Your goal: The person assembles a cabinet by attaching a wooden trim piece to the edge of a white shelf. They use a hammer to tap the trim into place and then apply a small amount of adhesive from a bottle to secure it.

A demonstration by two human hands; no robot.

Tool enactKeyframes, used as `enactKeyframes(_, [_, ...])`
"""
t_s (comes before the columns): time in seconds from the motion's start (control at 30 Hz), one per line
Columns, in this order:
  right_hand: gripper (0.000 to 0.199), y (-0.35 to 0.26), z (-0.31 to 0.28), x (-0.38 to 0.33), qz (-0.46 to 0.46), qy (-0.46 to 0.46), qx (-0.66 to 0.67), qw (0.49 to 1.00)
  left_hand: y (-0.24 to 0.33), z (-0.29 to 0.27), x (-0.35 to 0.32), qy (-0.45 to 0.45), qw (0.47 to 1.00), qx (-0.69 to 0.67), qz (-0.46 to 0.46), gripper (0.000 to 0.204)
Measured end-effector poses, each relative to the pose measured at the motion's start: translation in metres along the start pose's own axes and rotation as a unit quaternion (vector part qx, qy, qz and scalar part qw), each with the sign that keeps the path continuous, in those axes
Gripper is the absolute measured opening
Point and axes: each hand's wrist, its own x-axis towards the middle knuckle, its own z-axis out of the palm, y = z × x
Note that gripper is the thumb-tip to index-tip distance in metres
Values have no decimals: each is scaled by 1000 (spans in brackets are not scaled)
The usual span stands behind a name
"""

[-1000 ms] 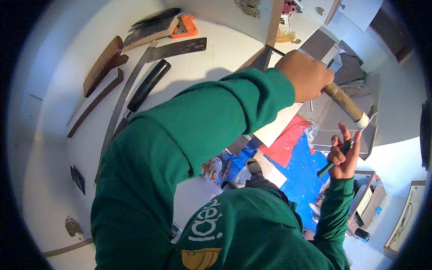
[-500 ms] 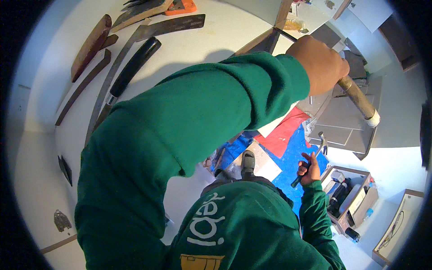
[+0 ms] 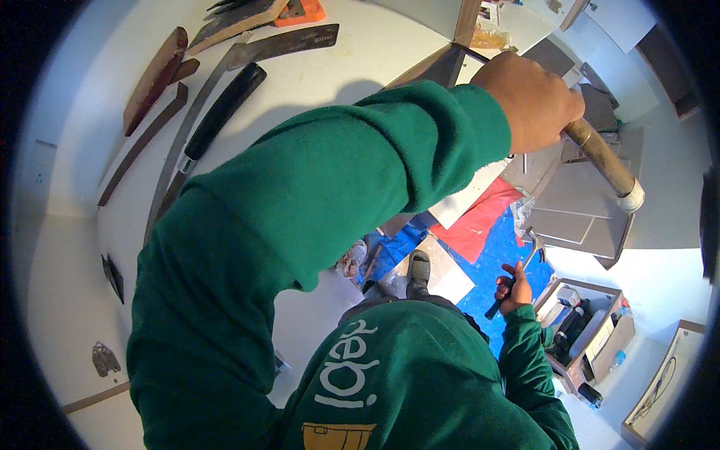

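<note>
A white desk is seen at the far left, with tools laid out on it: one orange tool at the far edge, one long black-handled blade, and about three brown wooden strips beside it. Down on the floor, blue and red sheeting is spread out, with grey panels stacked to the right and one open box of bits near the right side.

A wooden handle with a white tip is gripped by the left hand, fingers wrapped tight around it, up at the far right. One hammer is held low on the right by the right hand, fingers closed round its dark handle, head pointing up.
</note>
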Motion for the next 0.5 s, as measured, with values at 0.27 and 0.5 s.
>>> enactKeyframes(0.27, [55,1,12,-5,-3,-11,-20,1000,-3,1,-1,25,1000,-2,12,24])
enactKeyframes(0.5, [55,8,18,-5,7,-17,-40,999,-5,-5,-1,3,1000,-16,12,27])
